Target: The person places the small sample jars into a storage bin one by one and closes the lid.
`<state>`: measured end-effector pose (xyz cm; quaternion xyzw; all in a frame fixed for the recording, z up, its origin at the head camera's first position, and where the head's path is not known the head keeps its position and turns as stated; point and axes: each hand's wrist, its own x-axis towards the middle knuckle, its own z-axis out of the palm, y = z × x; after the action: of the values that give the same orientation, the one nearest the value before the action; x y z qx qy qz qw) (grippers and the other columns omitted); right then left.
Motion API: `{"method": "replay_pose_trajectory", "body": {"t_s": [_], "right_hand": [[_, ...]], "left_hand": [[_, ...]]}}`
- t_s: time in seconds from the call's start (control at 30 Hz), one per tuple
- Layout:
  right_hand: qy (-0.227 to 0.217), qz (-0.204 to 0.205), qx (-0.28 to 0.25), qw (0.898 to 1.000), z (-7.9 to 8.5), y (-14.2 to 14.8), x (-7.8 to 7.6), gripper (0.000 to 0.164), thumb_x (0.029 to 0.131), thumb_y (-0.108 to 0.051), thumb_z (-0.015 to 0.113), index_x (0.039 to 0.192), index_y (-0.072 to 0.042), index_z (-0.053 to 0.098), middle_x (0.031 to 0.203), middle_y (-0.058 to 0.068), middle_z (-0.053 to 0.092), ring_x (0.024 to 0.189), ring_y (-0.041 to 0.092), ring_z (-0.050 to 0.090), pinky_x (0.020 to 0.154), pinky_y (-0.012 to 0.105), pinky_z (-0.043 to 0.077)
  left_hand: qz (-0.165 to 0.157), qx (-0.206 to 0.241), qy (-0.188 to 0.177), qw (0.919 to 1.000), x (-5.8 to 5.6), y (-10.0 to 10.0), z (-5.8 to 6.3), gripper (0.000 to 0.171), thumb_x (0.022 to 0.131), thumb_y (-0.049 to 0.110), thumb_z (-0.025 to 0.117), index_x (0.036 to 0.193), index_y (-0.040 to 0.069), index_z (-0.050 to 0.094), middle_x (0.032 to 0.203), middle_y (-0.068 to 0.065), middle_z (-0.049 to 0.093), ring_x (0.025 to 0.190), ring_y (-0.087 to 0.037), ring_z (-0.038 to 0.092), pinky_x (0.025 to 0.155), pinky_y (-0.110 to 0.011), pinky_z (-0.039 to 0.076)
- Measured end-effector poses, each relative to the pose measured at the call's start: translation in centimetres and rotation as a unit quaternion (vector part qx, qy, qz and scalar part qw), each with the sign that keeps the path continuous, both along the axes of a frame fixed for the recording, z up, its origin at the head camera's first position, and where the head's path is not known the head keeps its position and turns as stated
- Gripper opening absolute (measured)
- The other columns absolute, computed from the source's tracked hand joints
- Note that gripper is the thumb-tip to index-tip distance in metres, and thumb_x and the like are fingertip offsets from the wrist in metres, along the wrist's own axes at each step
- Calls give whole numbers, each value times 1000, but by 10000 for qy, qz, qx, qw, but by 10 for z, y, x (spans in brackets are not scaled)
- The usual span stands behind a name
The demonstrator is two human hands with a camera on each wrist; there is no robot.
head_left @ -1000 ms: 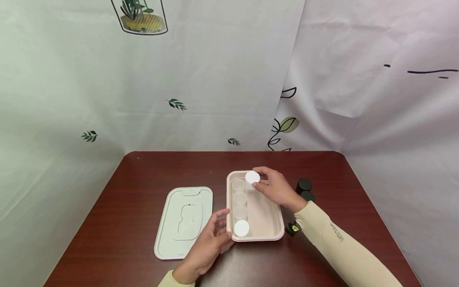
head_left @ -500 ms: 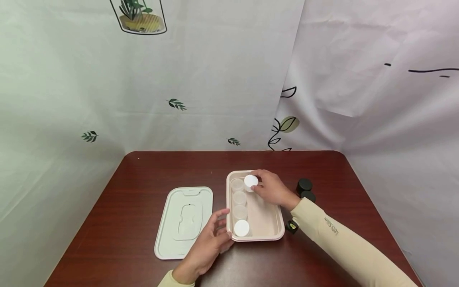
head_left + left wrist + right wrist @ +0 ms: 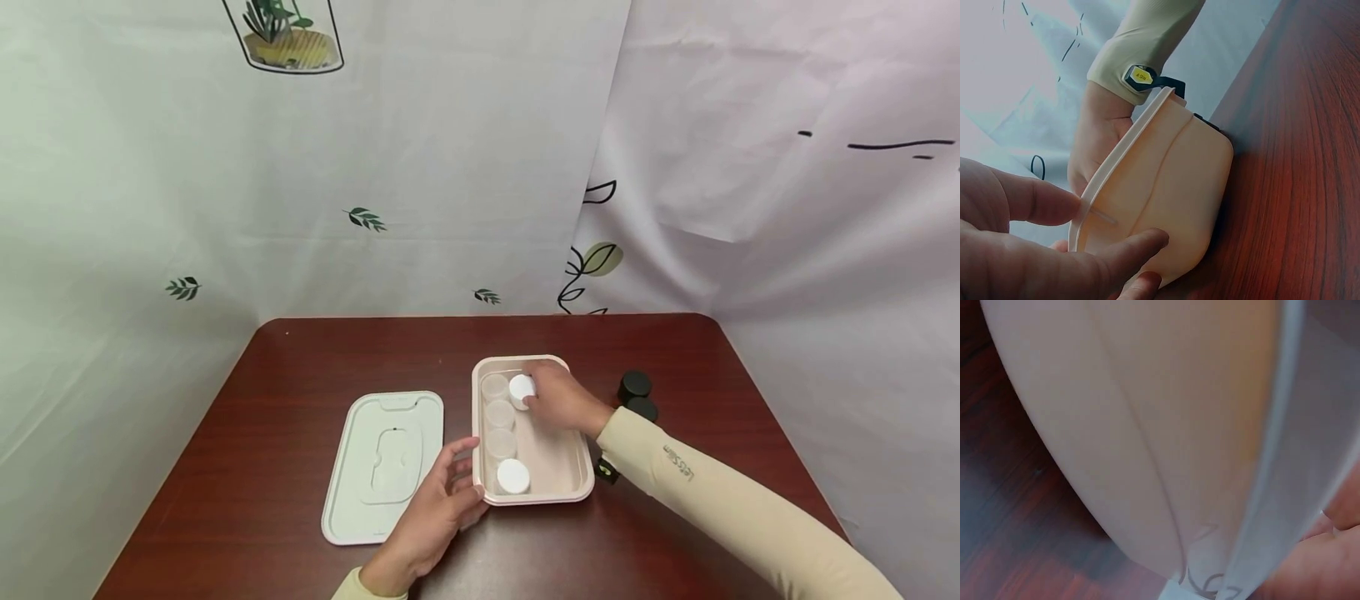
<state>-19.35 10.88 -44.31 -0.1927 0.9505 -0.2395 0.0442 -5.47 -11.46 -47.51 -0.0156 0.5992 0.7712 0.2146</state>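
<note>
A pale pink plastic bin (image 3: 557,467) stands on the table. My left hand (image 3: 431,512) touches its left side, thumb and fingers spread along the rim and outer wall. Inside the bin's far end, my right hand (image 3: 558,398) pinches a small white-lidded jar (image 3: 521,390). Left of this jar, clear round containers (image 3: 500,415) form a row along the left wall. Another white-lidded jar (image 3: 513,477) stands at the near end of that row. In the right wrist view, the bin's wall (image 3: 1147,425) hides most of the right hand.
A flat white lid (image 3: 378,500) lies on the table (image 3: 247,483) left of the bin. Two black round-topped containers (image 3: 635,385) stand to the right, near the right forearm. A patterned cloth (image 3: 450,167) hangs behind the table.
My right hand has lowered the white-lidded jar into the bin, moving slightly left and nearer. The near white-lidded jar sits slightly farther right. My left hand stays in place.
</note>
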Motion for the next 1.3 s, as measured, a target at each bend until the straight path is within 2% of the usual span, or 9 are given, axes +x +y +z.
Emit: {"method": "replay_pose_trajectory", "body": {"t_s": [0.13,0.27,0.47,0.63,0.73,0.87,0.93,1.1,1.3], "right_hand": [[100,177,158,9997,1,-1,0,14,89,-5,76,97,-2,64,86,8,61,93,24,54,90,42,50],[129,226,279,9993,2,-1,1,14,89,-5,76,92,-4,62,77,3,54,85,22,51,84,40,49],[-81,44,280,9996,2,0,0,20,91,-7,75,108,-1,67,89,7,63,91,23,56,86,41,53],[-263,-114,-28,9996,1,2,-1,16,93,-7,74,107,-3,68,97,9,65,90,21,57,83,39,53],[-254,-168,-224,9993,2,4,-1,25,93,-8,75,116,1,69,104,12,68,94,23,61,85,40,55],[-184,-294,-459,9983,4,6,1,48,92,-11,78,134,7,64,122,20,70,110,28,66,96,44,57],[-207,-377,-580,9974,5,7,1,52,92,-12,79,138,6,62,126,20,69,111,27,67,96,43,57],[-278,-492,-853,9947,10,14,0,54,93,-14,79,141,3,62,120,15,70,102,23,63,89,40,56],[-316,-569,-1495,9866,16,28,3,51,95,-14,74,142,3,61,135,20,69,122,33,69,101,47,58]], "left_hand": [[2,-32,-22,10000,1,0,0,72,96,-4,57,161,10,29,152,-28,36,124,-25,61,95,-39,57],[6,-16,-25,10000,1,0,-1,71,97,-4,57,161,10,29,152,-27,36,124,-25,61,95,-38,57],[4,-16,9,10000,1,1,0,71,97,-4,56,161,9,29,152,-28,35,125,-26,60,96,-38,58],[7,-40,10,10000,1,2,1,71,97,-4,57,161,8,28,152,-29,36,124,-26,61,95,-38,58],[9,-52,21,10000,1,2,1,71,97,-4,57,161,9,29,152,-29,36,124,-26,61,96,-39,58],[13,-54,51,10000,1,2,1,70,97,-4,57,160,9,30,152,-29,35,124,-25,61,96,-39,58],[4,-43,60,10000,1,2,1,70,97,-4,57,160,9,30,152,-29,35,124,-25,61,96,-38,57],[-6,-37,44,10000,1,2,1,70,97,-4,57,160,9,29,152,-29,34,125,-27,60,96,-38,57],[2,-48,21,10000,1,2,1,72,96,-4,56,161,9,28,153,-30,31,127,-29,58,96,-37,57]]}}
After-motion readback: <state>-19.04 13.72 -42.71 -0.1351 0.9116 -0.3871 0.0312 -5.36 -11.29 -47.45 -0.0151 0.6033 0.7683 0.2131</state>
